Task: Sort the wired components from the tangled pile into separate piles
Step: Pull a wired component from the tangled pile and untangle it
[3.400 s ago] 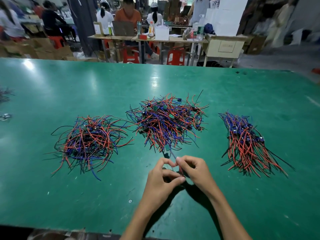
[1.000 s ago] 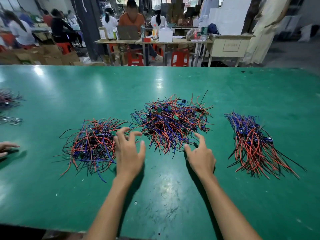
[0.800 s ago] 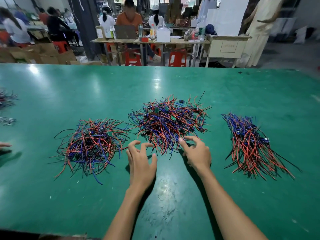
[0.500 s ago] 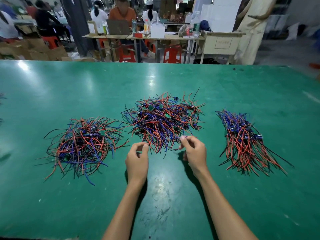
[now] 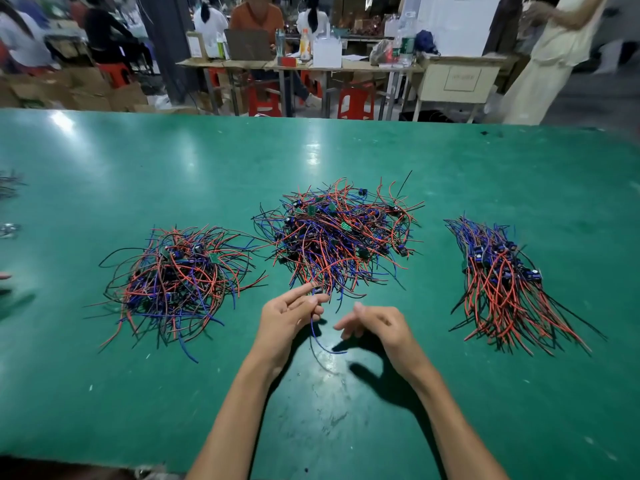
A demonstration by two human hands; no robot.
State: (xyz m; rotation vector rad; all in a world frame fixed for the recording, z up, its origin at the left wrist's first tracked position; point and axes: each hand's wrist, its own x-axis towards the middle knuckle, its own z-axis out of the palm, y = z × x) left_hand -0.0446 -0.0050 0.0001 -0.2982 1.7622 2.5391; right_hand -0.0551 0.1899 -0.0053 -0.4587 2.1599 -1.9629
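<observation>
Three heaps of red, blue and black wired components lie on the green table (image 5: 450, 174). The tangled pile (image 5: 341, 237) sits in the middle, a looser heap (image 5: 176, 282) to its left, and a combed-out bundle (image 5: 502, 282) well apart on the right. The person's left hand (image 5: 287, 318) is at the near edge of the tangled pile, its fingers (image 5: 313, 299) pinched on one wired component (image 5: 317, 336) whose blue and black leads trail down onto the table between the two hands. The right hand (image 5: 375, 323) hangs just beside it, fingers loosely curled and spread, holding nothing.
</observation>
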